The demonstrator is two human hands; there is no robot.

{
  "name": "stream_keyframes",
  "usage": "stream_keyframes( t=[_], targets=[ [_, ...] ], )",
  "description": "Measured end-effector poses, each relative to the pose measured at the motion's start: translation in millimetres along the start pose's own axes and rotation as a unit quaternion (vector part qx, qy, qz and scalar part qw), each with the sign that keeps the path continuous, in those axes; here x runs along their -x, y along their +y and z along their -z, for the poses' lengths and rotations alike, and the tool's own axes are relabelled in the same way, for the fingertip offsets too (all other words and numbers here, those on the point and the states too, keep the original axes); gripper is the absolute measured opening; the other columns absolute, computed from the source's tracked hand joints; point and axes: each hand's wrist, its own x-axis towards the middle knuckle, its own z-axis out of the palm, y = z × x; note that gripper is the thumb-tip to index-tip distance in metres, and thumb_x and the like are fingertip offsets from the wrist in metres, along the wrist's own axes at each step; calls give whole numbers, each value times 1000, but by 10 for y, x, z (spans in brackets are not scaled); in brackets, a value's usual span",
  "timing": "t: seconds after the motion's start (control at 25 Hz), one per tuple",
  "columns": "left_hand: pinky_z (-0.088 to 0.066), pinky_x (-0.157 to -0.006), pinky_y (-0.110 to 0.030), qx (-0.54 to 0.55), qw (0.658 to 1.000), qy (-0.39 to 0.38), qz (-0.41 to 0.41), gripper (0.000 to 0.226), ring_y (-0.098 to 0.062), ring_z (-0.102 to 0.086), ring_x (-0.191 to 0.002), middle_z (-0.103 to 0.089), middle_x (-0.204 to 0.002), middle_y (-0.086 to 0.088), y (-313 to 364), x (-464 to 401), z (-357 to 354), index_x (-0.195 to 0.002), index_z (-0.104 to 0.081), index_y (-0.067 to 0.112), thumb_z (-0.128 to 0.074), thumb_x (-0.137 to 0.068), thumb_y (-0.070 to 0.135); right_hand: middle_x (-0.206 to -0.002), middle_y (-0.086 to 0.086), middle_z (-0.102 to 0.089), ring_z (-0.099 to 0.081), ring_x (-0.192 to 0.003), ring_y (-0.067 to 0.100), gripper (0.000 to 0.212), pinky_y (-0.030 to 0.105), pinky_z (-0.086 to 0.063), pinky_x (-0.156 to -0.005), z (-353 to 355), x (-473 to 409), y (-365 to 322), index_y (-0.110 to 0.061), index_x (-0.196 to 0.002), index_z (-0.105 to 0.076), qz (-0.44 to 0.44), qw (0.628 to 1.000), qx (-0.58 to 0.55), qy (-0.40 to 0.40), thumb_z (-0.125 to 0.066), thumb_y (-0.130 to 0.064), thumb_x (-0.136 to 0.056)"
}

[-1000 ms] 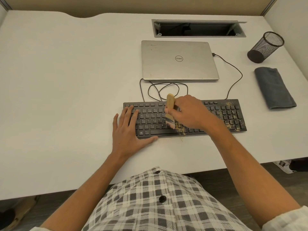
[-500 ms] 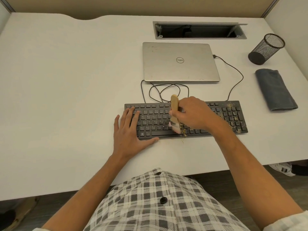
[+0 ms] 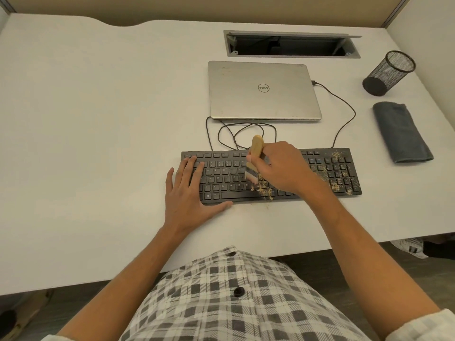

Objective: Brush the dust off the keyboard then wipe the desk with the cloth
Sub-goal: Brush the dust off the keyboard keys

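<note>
While the left hand (image 3: 189, 195) lies flat, fingers spread, on the black flat keyboard's (image 3: 270, 175) left end, the right hand (image 3: 283, 168) grips a small wooden-handled brush (image 3: 254, 159), bristles on the middle keys. Tan dust (image 3: 334, 173) speckles its right side; the folded grey cloth (image 3: 401, 132) lies on the white bench (image 3: 98, 119) to the right.

Wooden-handled brush (image 3: 253, 166) bristles-down on the dusty black keyboard (image 3: 330, 172) (grey cloth (image 3: 401, 132) folded, right).

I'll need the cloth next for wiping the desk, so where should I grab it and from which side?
Probably take the cloth at its near short end, coming down from above with the right hand once the brush is put down. It lies folded flat in a long strip on the desk, so its edges are thin. That end is clear of the mesh cup behind it.
</note>
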Motion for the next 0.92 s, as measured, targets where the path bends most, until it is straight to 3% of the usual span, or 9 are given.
stream_keyframes(
  t=[0.12,0.24,0.36,0.52,0.64,0.72,0.8,0.92],
  targets=[
    [-15,-124,-53,0,1000,-1,3,115,-28,-30,-150,-40,-159,-11,-12,5,-1,-147,-48,8,-54,-68,91,-58,-1,-56,-53,-56,17,42,28,-35,-53,29,2,-5,-18,-78,-65,4,1000,-3,-22,-42,-46,-100],
    [-16,-124,-54,-1,1000,1,0,114,-29,-31,-149,-40,-158,-12,-5,5,0,-147,-49,7,-54,-68,90,-58,-3,-54,-51,-55,13,40,31,-42,-58,3,46,-14,-16,-88,-67,11,1000,-3,8,-43,-46,-99],
    [-15,-124,-53,1,1000,2,1,114,-29,-31,-149,-40,-159,-12,-11,6,1,-147,-48,7,-53,-69,90,-58,-3,-52,-52,-59,18,39,32,-40,-58,30,71,9,-16,-79,-61,-6,1000,11,-24,-46,-46,-98],
    [-14,-125,-52,0,1000,-3,1,115,-28,-30,-150,-40,-159,-11,-5,3,5,-147,-48,8,-53,-68,91,-58,-6,-56,-49,-53,9,36,32,-42,-57,25,70,39,-19,-92,-71,-6,998,-48,32,-46,-43,-99],
    [-13,-125,-51,-1,1000,-3,3,115,-28,-29,-150,-39,-160,-11,-12,4,0,-147,-48,8,-53,-68,91,-58,-1,-55,-48,-52,13,36,33,-40,-57,55,71,68,-21,-73,-64,-21,999,-44,-18,-50,-44,-97],
    [-14,-125,-52,-3,1000,-6,1,115,-28,-29,-150,-39,-160,-11,-13,3,2,-147,-48,8,-52,-69,91,-57,-3,-54,-47,-52,11,35,30,-35,-53,69,74,82,-20,-79,-67,-28,999,-40,17,-49,-43,-98],
    [-15,-124,-54,-5,1000,-5,-1,115,-29,-29,-150,-39,-159,-11,-13,4,0,-147,-47,7,-52,-69,91,-61,-1,-58,-50,-54,12,38,28,-39,-53,53,85,84,-15,-91,-69,-31,998,-31,44,-45,-44,-99],
    [-15,-124,-53,-3,1000,-3,1,115,-28,-29,-150,-39,-160,-11,-13,6,-2,-148,-47,8,-52,-69,91,-64,1,-60,-56,-60,19,40,34,-46,-61,55,101,82,-13,-87,-67,-29,999,18,-10,-45,-45,-98]
  ],
)
